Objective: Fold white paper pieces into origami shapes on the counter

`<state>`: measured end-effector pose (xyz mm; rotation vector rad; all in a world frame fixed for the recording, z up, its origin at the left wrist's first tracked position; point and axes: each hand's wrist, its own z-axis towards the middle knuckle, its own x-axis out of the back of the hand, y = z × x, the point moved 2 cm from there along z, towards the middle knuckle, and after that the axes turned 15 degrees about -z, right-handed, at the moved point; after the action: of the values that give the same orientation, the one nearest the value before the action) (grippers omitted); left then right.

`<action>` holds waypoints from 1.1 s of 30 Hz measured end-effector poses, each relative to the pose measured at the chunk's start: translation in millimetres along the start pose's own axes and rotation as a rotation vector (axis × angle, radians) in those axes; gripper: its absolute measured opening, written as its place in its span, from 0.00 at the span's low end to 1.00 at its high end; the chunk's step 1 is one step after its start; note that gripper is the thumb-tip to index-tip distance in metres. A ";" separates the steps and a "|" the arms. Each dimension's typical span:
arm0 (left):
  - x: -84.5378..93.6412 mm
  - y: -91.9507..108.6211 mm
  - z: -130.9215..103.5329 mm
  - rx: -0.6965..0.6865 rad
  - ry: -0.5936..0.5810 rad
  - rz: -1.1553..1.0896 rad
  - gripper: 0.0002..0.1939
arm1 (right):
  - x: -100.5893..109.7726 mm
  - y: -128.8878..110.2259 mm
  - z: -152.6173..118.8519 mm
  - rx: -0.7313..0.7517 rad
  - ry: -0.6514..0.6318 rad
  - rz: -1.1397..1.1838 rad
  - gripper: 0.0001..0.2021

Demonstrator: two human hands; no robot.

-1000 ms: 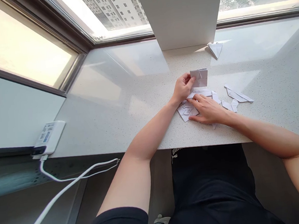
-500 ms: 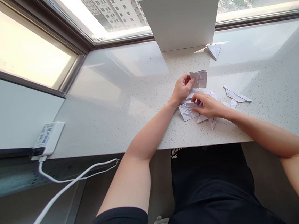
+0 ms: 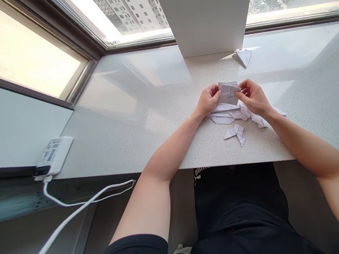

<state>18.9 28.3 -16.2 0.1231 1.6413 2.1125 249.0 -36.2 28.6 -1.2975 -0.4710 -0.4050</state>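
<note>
My left hand [image 3: 209,99] is closed on a square of folded paper [image 3: 227,83], its thumb over the left edge. In front of that square, a second folded paper square [image 3: 228,94] is pinched at its right edge by my right hand [image 3: 253,96]. The two squares overlap, and most of the rear one is hidden. Just below both hands lies a loose group of folded white paper pieces [image 3: 221,118], some long and flat. A pinwheel-shaped folded paper [image 3: 235,133] rests nearer the counter's front edge.
A pale box-shaped block [image 3: 208,24] stands against the window at the back. By its right corner sits a folded paper triangle [image 3: 244,57]. A white power bank-like device [image 3: 55,156] with a white cable [image 3: 73,218] is at the far left of the speckled counter [image 3: 147,144].
My right hand has lifted the paper square from the front of the pile and brought it up against the one in my left hand. The pinwheel-shaped paper is now uncovered.
</note>
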 end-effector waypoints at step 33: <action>-6.3 4.4 -5.9 0.004 -0.135 0.078 0.40 | -3.7 25.2 4.9 -0.033 0.202 -0.175 0.23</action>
<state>21.2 19.7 -12.4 0.3290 1.5857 2.1087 258.8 -25.6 7.0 -1.2365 -0.4097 -0.6856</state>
